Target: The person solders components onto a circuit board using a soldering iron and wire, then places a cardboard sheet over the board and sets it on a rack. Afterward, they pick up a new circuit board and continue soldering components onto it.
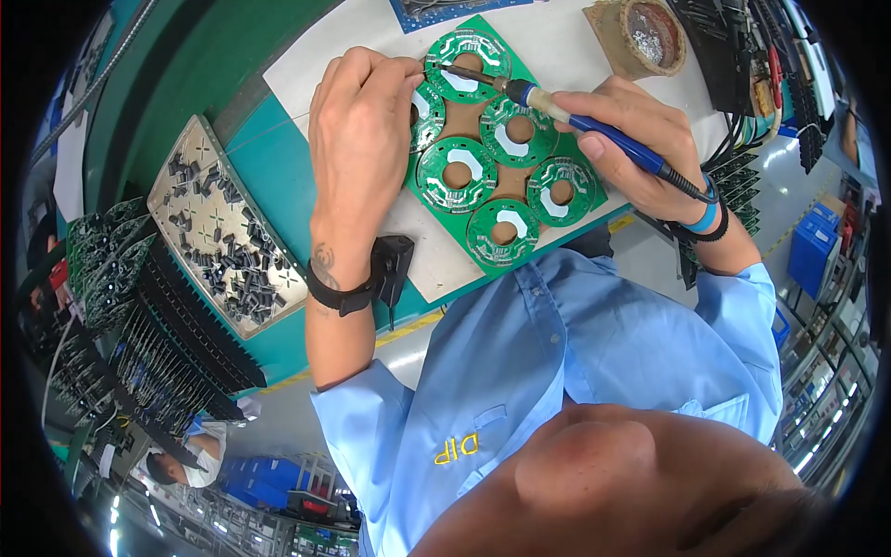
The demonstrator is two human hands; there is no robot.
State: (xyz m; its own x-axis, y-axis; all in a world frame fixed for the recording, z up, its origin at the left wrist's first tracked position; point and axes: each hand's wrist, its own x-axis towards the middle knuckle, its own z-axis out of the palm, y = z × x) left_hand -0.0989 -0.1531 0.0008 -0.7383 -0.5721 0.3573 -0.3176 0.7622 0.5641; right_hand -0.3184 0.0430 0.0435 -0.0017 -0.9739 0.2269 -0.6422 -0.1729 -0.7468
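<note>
My right hand (640,139) grips a soldering iron (608,130) with a blue handle, its metal tip pointing left onto the topmost round board of a green circuit board panel (475,197). The panel holds several round boards, each with a centre hole and a white patch. My left hand (357,130) is closed in a pinch at the panel's upper left edge, close to the iron's tip. What its fingertips hold is too small to make out. Brown backing shows between the round boards. The panel lies on a white sheet (311,70).
Left of my left forearm sits a tray (193,148) with many small black components (255,278). A brown round container (624,42) stands at the far right, near cables. Black racks (176,343) with green boards line the left. Blue bins (815,246) and another person (190,459) are farther off.
</note>
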